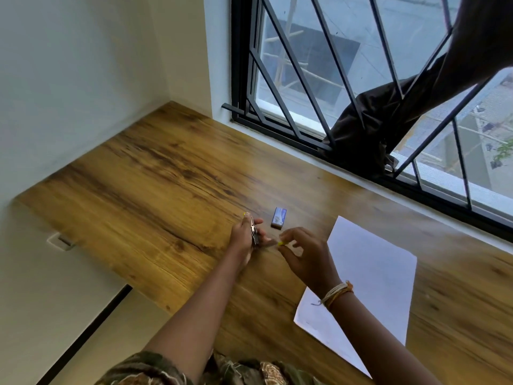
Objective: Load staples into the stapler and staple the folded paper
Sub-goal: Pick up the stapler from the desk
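Note:
My left hand (pixel 244 240) grips a small metal stapler (pixel 254 232), held on edge above the wooden table (pixel 155 173). My right hand (pixel 302 257) sits just right of it, thumb and forefinger pinched on a thin strip of staples (pixel 270 243) whose tip points at the stapler. A small blue staple box (pixel 279 217) lies flat just beyond both hands. A white sheet of paper (pixel 369 284) lies flat to the right, partly under my right forearm. Whether the stapler's tray stands open is hidden by blur and my fingers.
A barred window (pixel 347 87) runs along the table's far edge, with a dark curtain (pixel 369 126) bunched on its sill. White walls close the left side, and the table's left edge drops to a wall socket (pixel 59 241).

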Motion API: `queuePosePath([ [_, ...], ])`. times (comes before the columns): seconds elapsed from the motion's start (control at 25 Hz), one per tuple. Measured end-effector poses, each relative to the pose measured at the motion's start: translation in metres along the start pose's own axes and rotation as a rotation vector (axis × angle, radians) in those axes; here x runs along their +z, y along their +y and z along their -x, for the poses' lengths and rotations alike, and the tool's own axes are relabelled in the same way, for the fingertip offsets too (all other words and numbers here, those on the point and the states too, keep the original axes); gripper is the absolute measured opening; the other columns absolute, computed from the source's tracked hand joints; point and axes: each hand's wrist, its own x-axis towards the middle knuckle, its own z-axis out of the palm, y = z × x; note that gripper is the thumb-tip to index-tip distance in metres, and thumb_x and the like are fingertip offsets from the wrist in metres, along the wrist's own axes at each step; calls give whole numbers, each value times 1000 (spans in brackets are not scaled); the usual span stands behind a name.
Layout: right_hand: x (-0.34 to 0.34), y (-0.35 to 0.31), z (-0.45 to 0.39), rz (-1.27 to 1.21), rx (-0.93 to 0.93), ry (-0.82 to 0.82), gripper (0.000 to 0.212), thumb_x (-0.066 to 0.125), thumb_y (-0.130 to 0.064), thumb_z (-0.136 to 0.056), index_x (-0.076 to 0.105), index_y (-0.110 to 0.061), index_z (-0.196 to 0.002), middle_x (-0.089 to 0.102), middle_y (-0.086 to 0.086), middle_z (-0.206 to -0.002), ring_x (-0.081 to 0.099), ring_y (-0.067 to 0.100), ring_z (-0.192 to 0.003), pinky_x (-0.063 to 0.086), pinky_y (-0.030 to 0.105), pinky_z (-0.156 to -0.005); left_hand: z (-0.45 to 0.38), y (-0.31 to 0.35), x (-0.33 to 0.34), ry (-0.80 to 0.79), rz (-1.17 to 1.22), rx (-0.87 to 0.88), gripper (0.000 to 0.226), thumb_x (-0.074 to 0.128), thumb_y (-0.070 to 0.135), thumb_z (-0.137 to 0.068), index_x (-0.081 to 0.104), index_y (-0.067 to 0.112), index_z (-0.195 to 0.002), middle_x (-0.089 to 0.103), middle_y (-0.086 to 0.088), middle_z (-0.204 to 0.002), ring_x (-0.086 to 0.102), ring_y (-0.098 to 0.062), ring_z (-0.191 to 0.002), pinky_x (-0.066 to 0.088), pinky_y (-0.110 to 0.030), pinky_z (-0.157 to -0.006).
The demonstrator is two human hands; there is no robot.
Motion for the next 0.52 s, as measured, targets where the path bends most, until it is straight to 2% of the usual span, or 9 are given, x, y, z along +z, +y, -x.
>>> queuePosePath([
  [0.16,26,-12,23,83,-131,-86,9,68,-16,-81,60,-15,-86,65,1,-88,60,14,-74,53,31,-60,-1,6,0,32,69,-110,46,26,39,-103,53,4,-91,51,-7,-51,57,-19,-36,49,-25,-40],
  [0.28,40,-10,35,159,-186,-187,8,64,-20,-83,59,-15,-86,62,2,-89,56,14,-71,52,29,-56,-1,13,-4,5,23,-146,47,23,41,-103,52,6,-90,51,-9,-61,65,-19,-42,48,-21,-40],
  [0.4,36,0,39,191,-227,-223,10,65,-19,-84,57,-15,-88,63,4,-91,57,15,-70,52,27,-55,2,15,-4,-35,67,-165,45,23,40,-103,50,6,-92,51,-12,-68,69,-24,-49,54,-28,-45],
  [0.52,28,8,39,192,-221,-291,20,65,-27,-85,55,-17,-99,64,2,-89,56,15,-66,51,26,-53,0,13,-4,-56,128,-152,41,24,37,-104,48,5,-93,51,-16,-70,70,-30,-53,58,-35,-49],
])
